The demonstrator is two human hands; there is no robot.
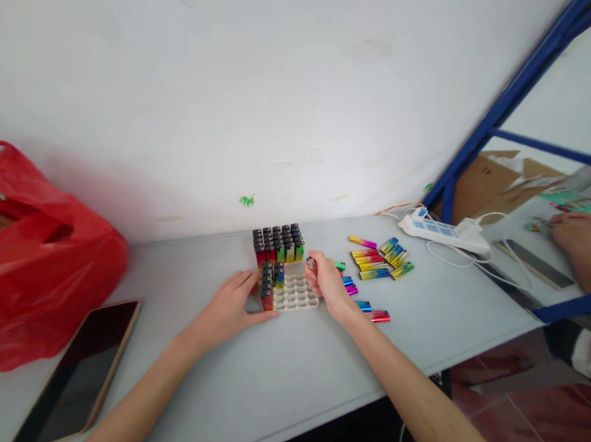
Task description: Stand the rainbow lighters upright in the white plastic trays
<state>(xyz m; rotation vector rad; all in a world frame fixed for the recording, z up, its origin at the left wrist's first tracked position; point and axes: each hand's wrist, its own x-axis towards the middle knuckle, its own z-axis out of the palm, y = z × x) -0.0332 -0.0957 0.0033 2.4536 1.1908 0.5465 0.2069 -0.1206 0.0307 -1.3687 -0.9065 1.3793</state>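
A white tray with rows of round holes lies on the table, and several lighters with black tops stand upright in its left part. My left hand grips the tray's left side, thumb along the front edge and fingers bent at the back left. Over the tray's right side, my right hand is closed around a lighter; only its top end shows between the fingers. Behind the tray stands a block of upright black-topped lighters. Partly hidden by my right hand, several loose lighters lie to its right.
More shiny lighters lie farther right. A white power strip with cables is near the blue metal frame. At left are a tablet and a red plastic bag. Beyond the frame, another person's hands are visible.
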